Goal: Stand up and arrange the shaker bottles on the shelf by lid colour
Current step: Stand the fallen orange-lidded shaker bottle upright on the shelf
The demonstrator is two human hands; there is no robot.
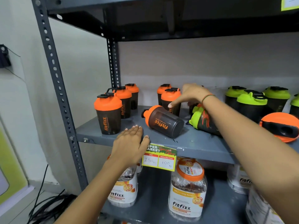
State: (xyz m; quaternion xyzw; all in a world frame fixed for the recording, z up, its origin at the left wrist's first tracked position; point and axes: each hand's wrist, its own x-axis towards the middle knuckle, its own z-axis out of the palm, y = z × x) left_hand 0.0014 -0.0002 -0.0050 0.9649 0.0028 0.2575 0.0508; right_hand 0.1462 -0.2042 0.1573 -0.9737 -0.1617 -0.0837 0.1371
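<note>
The fallen orange-lidded shaker (162, 121) lies on its side near the front middle of the grey shelf (202, 143), lid toward the left rear, base toward the front right. Just to its right a green-lidded shaker (203, 121) also lies tipped, partly hidden by the right forearm. A further orange lid (281, 126) shows at the right edge, apparently on another toppled bottle.

Standing stock: three orange-lidded bottles (108, 113) in a row at the left, two more (170, 98) behind the fallen one, and a green-lidded group (252, 102) at the right rear.

The right hand (191, 95) reaches over the fallen bottles, fingers spread and loose, index pointing down near the fallen orange shaker's shoulder; it grips nothing that can be seen. The left hand (131, 143) rests flat on the shelf's front lip, fingers together, beside the price tag (159, 159).

Judgement: sorting is partly done; the step in hand is righting the toppled bottles. The next move calls for closing a hand round the orange shaker's body, setting it upright, and placing it with the orange group at left without knocking its neighbours.
</note>
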